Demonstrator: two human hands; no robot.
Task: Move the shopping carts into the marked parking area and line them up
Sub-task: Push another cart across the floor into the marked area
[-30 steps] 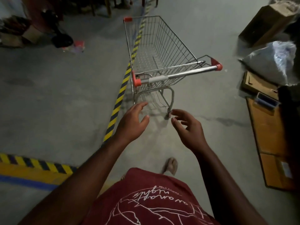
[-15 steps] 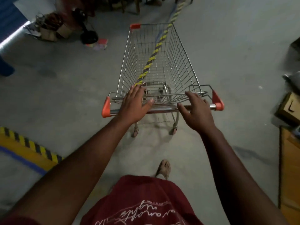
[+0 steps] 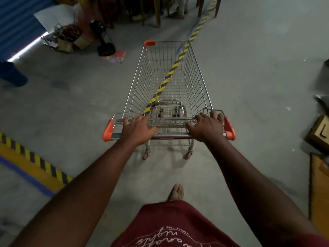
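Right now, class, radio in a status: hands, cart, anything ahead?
Both hands on the handle bar: left hand, right hand. Cart empty, straddling the striped floor tape. Chair legs farther ahead.

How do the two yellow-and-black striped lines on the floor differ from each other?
The striped line under the cart is narrow and runs ahead, away from the person, passing beneath the shopping cart. The striped line at lower left looks wider, lies diagonally across that corner, and has a plain yellow band and a blue strip beside it. Nothing stands on the lower-left line. Both have yellow and dark diagonal stripes on the grey concrete floor.
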